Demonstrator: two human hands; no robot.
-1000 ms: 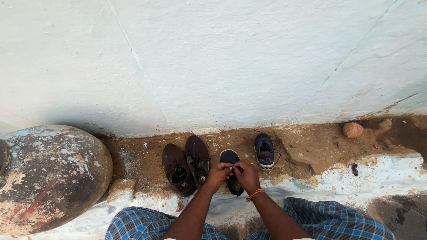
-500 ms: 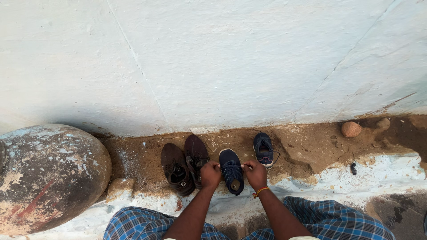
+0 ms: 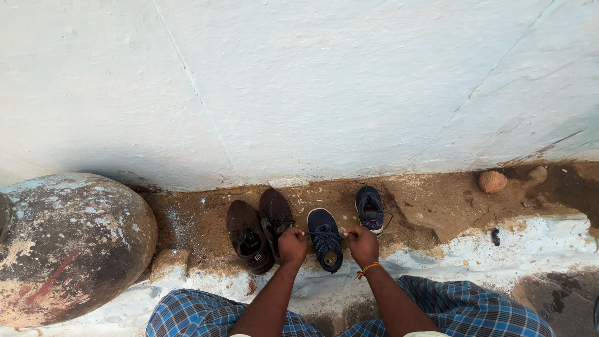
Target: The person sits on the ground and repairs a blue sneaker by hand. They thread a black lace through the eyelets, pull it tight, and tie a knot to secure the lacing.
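— What are the hands doing?
— The left hand (image 3: 292, 245) and right hand (image 3: 363, 244) are each pinching a lace end, fingers curled shut, pulling it taut across the blue shoe (image 3: 326, 238) lying between them on the dirt.
— What is sitting around it?
— Two brown shoes (image 3: 257, 229) are lying just left, another blue shoe (image 3: 370, 208) farther right, a big pot (image 3: 68, 243) at the far left, all near the white wall (image 3: 312, 87).

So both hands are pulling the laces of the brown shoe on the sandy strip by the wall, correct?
Not quite. The head view shows the left hand and right hand pulling the laces of the dark blue shoe, not a brown one. The brown shoes lie beside it, untouched.
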